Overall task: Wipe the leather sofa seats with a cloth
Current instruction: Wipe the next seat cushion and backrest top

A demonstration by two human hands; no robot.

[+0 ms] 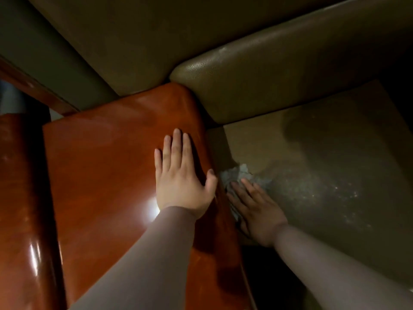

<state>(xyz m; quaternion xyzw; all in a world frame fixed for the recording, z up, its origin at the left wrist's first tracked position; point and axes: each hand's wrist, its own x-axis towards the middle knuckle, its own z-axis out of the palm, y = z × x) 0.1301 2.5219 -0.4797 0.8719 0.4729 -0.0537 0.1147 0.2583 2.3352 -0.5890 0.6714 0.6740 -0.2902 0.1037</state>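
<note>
The olive-brown leather sofa seat [330, 166] fills the right half of the head view. A crumpled grey cloth [242, 173] lies on it at its left edge, beside the armrest. My right hand [257, 211] presses flat on the cloth with straight fingers, and part of the cloth shows past my fingertips. On the glossy reddish wooden armrest [107, 175], my left hand [181, 175] rests flat, fingers straight, thumb spread toward the seat.
A padded olive leather back cushion [268, 74] rises behind the seat, with another leather panel [134, 36] above the armrest. A second glossy wooden piece [22, 209] stands at the far left. The seat's right part lies in shadow.
</note>
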